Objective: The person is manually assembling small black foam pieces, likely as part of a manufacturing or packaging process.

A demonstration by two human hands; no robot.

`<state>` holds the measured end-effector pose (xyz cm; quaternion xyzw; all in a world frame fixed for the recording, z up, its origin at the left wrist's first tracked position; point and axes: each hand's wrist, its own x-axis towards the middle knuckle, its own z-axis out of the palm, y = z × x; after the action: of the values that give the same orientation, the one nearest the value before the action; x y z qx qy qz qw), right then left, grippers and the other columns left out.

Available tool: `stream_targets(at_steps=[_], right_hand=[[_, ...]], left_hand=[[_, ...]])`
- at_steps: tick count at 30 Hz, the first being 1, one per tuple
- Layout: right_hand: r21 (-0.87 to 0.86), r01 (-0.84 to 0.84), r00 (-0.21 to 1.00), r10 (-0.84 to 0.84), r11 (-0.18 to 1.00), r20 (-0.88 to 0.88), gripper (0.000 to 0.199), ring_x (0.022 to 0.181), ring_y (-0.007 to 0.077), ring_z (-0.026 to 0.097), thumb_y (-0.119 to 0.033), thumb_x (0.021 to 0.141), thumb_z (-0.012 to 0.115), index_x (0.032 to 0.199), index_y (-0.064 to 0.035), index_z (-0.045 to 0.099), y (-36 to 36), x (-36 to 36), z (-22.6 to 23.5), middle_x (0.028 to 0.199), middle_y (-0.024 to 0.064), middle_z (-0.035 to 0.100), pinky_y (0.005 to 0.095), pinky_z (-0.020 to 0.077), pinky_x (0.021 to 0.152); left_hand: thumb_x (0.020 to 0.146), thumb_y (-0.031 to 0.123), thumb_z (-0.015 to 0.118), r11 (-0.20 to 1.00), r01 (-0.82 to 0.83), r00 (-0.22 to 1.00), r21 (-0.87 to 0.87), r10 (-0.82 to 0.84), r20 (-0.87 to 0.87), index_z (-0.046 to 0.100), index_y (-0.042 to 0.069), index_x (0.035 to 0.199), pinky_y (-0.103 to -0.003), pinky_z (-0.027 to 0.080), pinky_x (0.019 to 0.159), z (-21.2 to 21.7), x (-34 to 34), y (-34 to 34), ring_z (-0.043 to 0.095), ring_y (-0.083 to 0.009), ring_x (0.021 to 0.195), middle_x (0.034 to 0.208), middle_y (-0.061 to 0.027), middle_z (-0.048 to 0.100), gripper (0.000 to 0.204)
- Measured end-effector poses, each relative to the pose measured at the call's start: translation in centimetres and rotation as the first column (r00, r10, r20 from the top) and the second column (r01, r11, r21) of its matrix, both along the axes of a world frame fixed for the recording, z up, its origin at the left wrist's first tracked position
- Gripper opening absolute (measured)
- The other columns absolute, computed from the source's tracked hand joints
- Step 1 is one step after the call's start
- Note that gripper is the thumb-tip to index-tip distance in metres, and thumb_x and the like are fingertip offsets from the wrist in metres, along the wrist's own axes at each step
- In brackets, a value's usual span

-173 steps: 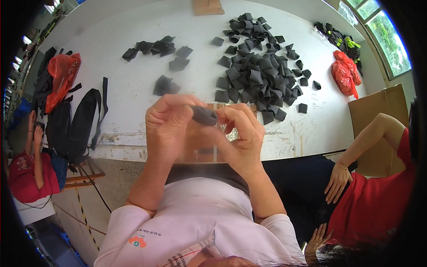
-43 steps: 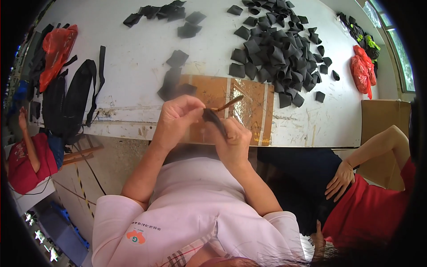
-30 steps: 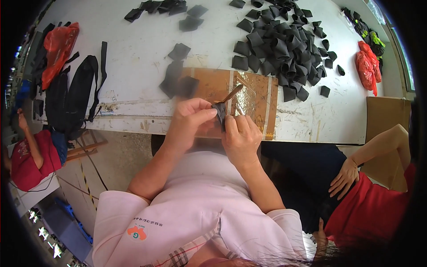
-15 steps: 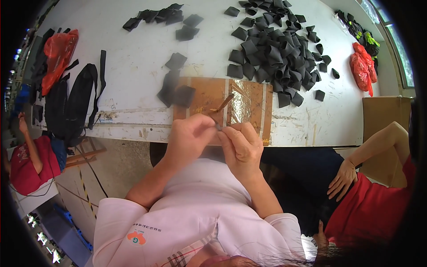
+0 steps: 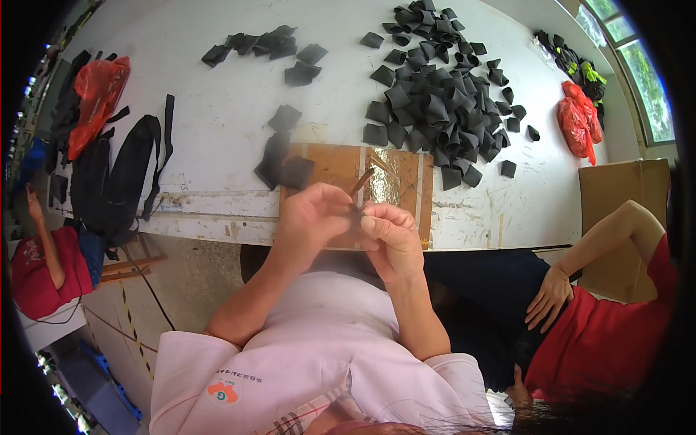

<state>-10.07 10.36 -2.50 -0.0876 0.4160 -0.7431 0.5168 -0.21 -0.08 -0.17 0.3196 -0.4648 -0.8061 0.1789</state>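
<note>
Pinching small black piece [image 5: 354,215] between left hand [image 5: 310,217] and right hand [image 5: 391,235], hands together above brown board [image 5: 406,181].

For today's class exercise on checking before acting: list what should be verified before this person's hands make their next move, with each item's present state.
1. Left hand and right hand meet at the black piece: ok.
2. Piece's fold or shape visible: cannot tell, fingers hide it.
3. Brown stick pokes up between the hands; which hand grips it: cannot tell.
4. Board lies beneath the hands: ok.
5. Black pile lies beyond the board: ok.
</note>
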Motion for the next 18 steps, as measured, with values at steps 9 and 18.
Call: stream_targets(at_steps=[9,18], right_hand=[[0.096,-0.108,0.946,0.132,0.990,-0.296,0.021,0.054,-0.0005,0.033,-0.024,0.085,0.056,0.071,-0.0088,0.053,-0.8,-1.8,3.9,0.063,-0.0069,0.042,0.0165,0.0250,0.044],[-0.056,-0.217,0.895,0.175,0.975,-0.411,0.027,0.054,0.0016,0.032,-0.028,0.084,0.058,0.069,-0.0069,0.051,-4.5,-4.1,8.5,0.061,-0.0065,0.042,0.0176,0.0242,0.047]], left_hand=[[0.073,-0.009,0.052,0.992,-0.062,0.966,-0.113,0.031,-0.258,0.053,0.000,0.092,-0.018,0.033,0.040,0.9,0.1,-1.2,0.044,-0.0023,0.050,0.078,-0.0063,0.058,0.021],[0.084,-0.001,0.044,0.723,0.363,0.797,0.587,0.085,-0.598,0.037,-0.001,0.115,-0.017,0.020,0.032,5.5,-1.2,-3.4,0.027,-0.0008,0.031,0.088,-0.0116,0.054,0.032]])
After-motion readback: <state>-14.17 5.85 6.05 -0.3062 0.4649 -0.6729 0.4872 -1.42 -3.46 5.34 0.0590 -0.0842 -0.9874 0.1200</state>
